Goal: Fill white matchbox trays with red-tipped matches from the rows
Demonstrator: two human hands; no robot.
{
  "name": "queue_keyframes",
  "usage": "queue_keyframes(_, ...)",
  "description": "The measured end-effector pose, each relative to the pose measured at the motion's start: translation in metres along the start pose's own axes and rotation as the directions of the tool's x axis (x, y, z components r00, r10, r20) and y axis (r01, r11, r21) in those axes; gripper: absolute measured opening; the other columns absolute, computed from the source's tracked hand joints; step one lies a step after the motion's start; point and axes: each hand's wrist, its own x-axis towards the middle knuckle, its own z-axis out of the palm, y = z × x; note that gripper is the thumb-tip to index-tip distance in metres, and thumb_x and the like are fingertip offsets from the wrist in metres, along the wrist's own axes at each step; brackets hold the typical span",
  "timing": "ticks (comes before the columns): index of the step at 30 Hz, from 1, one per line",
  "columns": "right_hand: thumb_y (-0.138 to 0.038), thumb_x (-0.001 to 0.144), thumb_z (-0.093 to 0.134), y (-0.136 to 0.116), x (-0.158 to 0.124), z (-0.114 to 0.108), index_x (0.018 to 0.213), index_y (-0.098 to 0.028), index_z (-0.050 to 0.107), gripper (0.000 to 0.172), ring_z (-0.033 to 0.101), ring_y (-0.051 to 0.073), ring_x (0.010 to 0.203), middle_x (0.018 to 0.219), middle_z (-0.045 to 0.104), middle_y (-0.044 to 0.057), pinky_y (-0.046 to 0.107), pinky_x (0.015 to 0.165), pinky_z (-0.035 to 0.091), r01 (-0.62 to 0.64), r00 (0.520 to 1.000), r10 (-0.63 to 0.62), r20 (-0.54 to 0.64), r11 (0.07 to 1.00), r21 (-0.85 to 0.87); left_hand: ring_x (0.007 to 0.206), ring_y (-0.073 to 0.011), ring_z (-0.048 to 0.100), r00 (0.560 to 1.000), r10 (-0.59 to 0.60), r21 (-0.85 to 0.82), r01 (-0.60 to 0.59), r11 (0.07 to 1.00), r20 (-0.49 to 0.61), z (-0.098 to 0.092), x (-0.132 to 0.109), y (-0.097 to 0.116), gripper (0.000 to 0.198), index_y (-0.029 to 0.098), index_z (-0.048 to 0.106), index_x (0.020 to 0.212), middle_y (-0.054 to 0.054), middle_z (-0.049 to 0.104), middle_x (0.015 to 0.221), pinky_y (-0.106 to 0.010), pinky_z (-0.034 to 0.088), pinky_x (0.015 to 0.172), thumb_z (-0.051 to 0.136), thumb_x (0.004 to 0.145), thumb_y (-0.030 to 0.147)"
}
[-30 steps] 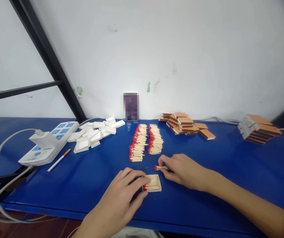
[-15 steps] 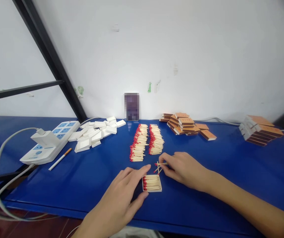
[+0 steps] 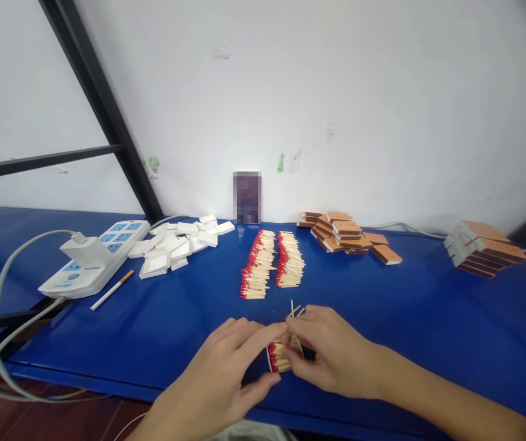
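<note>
A small white matchbox tray [image 3: 277, 358] filled with red-tipped matches lies near the front edge of the blue table [image 3: 405, 318]. My left hand [image 3: 226, 373] grips the tray from the left, thumb below and fingers along its top edge. Pressed against the tray from the right, my right hand [image 3: 331, 352] has its fingers closed over the matches in it. A few loose matches [image 3: 294, 310] stick out behind my right fingers. Two rows of loose matches [image 3: 272, 264] lie further back in the middle.
A heap of white empty trays [image 3: 177, 244] lies at back left, beside a white power strip [image 3: 95, 257] with a cable and a cigarette [image 3: 110, 290]. Orange matchbox sleeves [image 3: 343, 231] are stacked at back centre-right; another stack [image 3: 485, 248] sits far right. A black frame bar [image 3: 101, 110] slants up at left.
My right hand has moved from beside the loose matches down onto the tray, covering its right part. My left fingers have closed further over the tray's top edge.
</note>
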Motion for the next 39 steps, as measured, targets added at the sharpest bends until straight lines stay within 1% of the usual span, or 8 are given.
queue_keyframes(4,-0.016,0.086,0.053,0.001,0.0002,-0.0058,0.08,-0.021,0.056,0.008,0.051,0.011,0.061,0.068,0.062,-0.004,0.024,0.064,0.036,0.005,0.998,-0.009,0.057,0.998,0.065,0.114,-0.0237,0.06,1.0,0.01,0.001,-0.01,1.0,-0.005,0.0012,0.0005,-0.0009,0.057,0.035,0.035,0.145,-0.003,0.061,0.131,-0.047,0.043,0.109,0.063,0.095,0.026)
queue_keyframes(8,-0.017,0.083,0.056,0.0018,-0.0007,-0.0058,0.078,-0.02,0.056,0.005,0.051,0.012,0.062,0.067,0.061,-0.004,0.024,0.065,0.036,0.026,0.999,-0.029,0.037,0.997,0.071,0.111,-0.0223,0.059,1.0,-0.013,-0.041,0.014,0.999,0.023,-0.0016,0.0047,0.0021,0.052,0.033,0.039,0.141,-0.002,0.061,0.128,-0.045,0.041,0.108,0.062,0.096,0.024)
queue_keyframes(14,-0.017,0.087,0.052,0.0065,-0.0025,-0.0044,0.081,-0.02,0.056,0.008,0.051,0.01,0.063,0.07,0.062,-0.005,0.025,0.07,0.037,0.078,0.992,-0.085,0.091,0.994,0.079,0.106,-0.0195,0.056,0.996,-0.034,-0.128,0.045,0.991,0.085,-0.0074,0.0093,0.0066,0.018,0.027,0.056,0.115,0.0,0.063,0.116,-0.039,0.041,0.104,0.058,0.098,0.022)
queue_keyframes(18,-0.015,0.087,0.051,0.0066,-0.0013,-0.0047,0.081,-0.021,0.055,0.008,0.049,0.009,0.062,0.069,0.059,-0.005,0.024,0.069,0.036,0.072,0.992,-0.081,0.093,0.993,0.089,0.109,-0.0196,0.055,0.995,-0.028,-0.126,0.04,0.991,0.092,-0.0071,0.0076,0.006,0.017,0.027,0.055,0.114,0.0,0.062,0.118,-0.039,0.04,0.105,0.058,0.098,0.022)
queue_keyframes(22,-0.019,0.088,0.054,0.0039,0.0008,-0.0076,0.081,-0.021,0.053,0.007,0.044,0.01,0.059,0.062,0.051,-0.007,0.022,0.063,0.033,-0.011,0.998,0.006,0.061,0.996,0.088,0.108,-0.02,0.055,0.996,-0.009,-0.112,0.02,0.993,0.09,-0.0067,0.0073,0.0058,0.017,0.026,0.055,0.115,-0.001,0.061,0.119,-0.039,0.041,0.103,0.057,0.099,0.022)
queue_keyframes(26,-0.021,0.09,0.052,0.0021,0.0011,-0.0103,0.083,-0.021,0.05,0.007,0.04,0.01,0.056,0.06,0.045,-0.007,0.022,0.059,0.029,-0.067,0.995,0.06,0.084,0.994,0.089,0.107,-0.0201,0.055,0.996,0.02,-0.095,-0.012,0.995,0.086,-0.0068,0.0092,0.0051,0.014,0.025,0.056,0.114,-0.002,0.061,0.119,-0.039,0.042,0.1,0.054,0.1,0.022)
queue_keyframes(32,-0.021,0.092,0.05,0.0052,0.001,-0.0085,0.09,-0.022,0.053,0.004,0.045,0.011,0.06,0.062,0.049,-0.007,0.024,0.066,0.033,-0.083,0.993,0.081,0.087,0.996,0.023,0.107,-0.0196,0.055,0.996,0.034,-0.076,-0.028,0.997,0.078,-0.0061,0.0083,0.0041,0.015,0.025,0.057,0.114,-0.003,0.06,0.119,-0.039,0.041,0.102,0.054,0.1,0.019)
queue_keyframes(39,-0.023,0.094,0.05,0.002,0.0006,-0.0104,0.092,-0.022,0.055,0.005,0.047,0.012,0.059,0.06,0.052,-0.007,0.026,0.072,0.037,-0.078,0.988,0.076,0.133,0.997,0.013,0.104,-0.0194,0.055,0.994,0.061,-0.075,-0.055,0.996,0.087,-0.0069,0.0074,0.0043,0.011,0.024,0.059,0.104,-0.002,0.06,0.119,-0.039,0.042,0.099,0.05,0.101,0.019)
